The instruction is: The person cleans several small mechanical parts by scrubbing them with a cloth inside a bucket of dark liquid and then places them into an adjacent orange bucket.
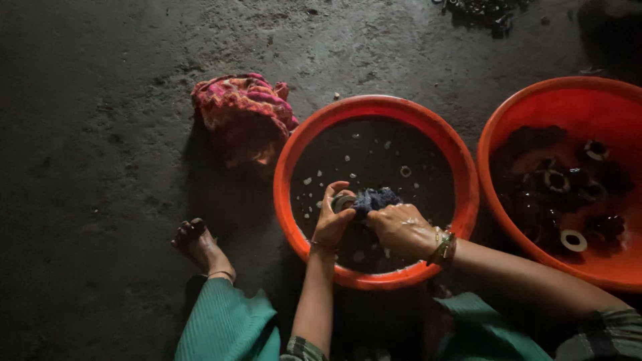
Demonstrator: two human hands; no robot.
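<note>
Over an orange basin (294,154) of dark liquid, my left hand (332,217) grips a small round ring-shaped part (344,202). My right hand (403,229), with bangles at the wrist, presses a dark blue cloth (374,198) against that part. Pale specks float on the liquid around both hands.
A second orange basin (555,100) at the right holds several dark ring-shaped parts (572,239). A crumpled pink and red cloth (243,113) lies on the dark concrete floor left of the first basin. My bare foot (197,244) rests at the lower left. Dark parts (485,10) lie at the top.
</note>
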